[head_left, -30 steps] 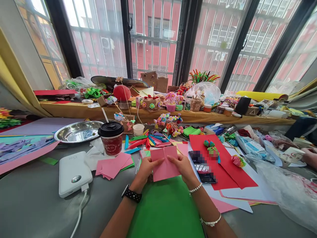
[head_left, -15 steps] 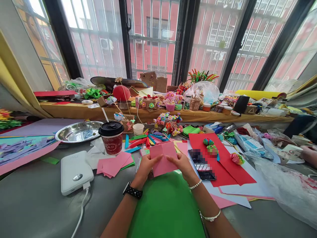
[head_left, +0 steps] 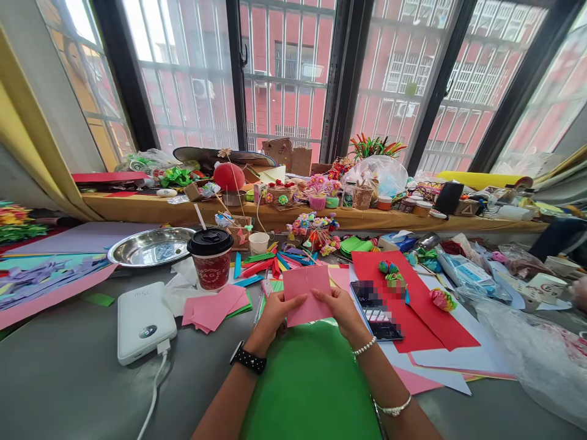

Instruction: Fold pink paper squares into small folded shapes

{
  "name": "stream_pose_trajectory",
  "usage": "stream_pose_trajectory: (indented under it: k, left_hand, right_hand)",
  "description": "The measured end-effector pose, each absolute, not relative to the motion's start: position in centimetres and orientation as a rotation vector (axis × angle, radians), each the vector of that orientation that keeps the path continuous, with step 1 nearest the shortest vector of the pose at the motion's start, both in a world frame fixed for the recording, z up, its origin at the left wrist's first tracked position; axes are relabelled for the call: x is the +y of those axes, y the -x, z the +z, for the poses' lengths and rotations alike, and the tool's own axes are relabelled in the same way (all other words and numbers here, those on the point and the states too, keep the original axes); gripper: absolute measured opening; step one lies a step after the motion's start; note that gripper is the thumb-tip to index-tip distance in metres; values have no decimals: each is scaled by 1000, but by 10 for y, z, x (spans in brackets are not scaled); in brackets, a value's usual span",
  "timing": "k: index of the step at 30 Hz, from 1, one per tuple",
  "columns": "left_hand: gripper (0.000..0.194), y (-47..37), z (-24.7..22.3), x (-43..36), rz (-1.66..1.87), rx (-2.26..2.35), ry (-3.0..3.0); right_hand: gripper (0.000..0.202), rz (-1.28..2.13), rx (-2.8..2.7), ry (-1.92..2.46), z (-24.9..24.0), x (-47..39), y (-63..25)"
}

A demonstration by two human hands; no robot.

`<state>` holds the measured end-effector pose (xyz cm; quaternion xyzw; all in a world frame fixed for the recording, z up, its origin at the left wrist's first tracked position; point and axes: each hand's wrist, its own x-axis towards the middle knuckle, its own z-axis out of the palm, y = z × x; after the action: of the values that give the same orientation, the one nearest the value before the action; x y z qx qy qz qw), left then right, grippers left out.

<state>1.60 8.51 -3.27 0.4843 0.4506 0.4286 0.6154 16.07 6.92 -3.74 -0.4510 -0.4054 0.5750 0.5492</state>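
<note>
In the head view, the pink sheet (head_left: 307,278) is upright between the two hands, over the far end of the green board (head_left: 312,385). The left hand (head_left: 271,316) pinches its left side, thumb laid across the near face toward the middle; the right hand (head_left: 343,308) pinches the right side the same way. The thumb tips lie near each other but apart. The other fingers are mostly behind the paper, so I cannot tell how they are spread. A faint line marks the sheet near its top centre; whether it is a crease is unclear, as is whether the lower edge touches the board.

The paper looks thin, so an even, light pinch on both sides should serve best: pulling harder with one hand could skew or buckle it. Keeping both thumbs level would help the edges stay square, and the board would give firmer backing for any pressing than mid-air.

Left of the hands, pink papers (head_left: 213,305) lie partly over green ones (head_left: 241,307), near the cup (head_left: 211,263). To the right, the phone (head_left: 376,318) overlaps the red paper (head_left: 367,266).
</note>
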Motion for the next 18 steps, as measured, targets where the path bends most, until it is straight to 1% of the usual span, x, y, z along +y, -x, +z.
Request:
stream_pose_trajectory:
  k: [4,14,18]
  left_hand:
    - [42,-17,-31,84,1012,1076,-1092]
    - [41,-20,-33,84,1066,1057,-1074]
    - [39,-20,-33,84,1049,1068,-1080]
  right_hand:
    - [32,1306,-1013,1107,-37,70,-162]
    - [31,1521,-821,958,-36,70,-157]
    - [31,1496,-836,976,-37,69,-157]
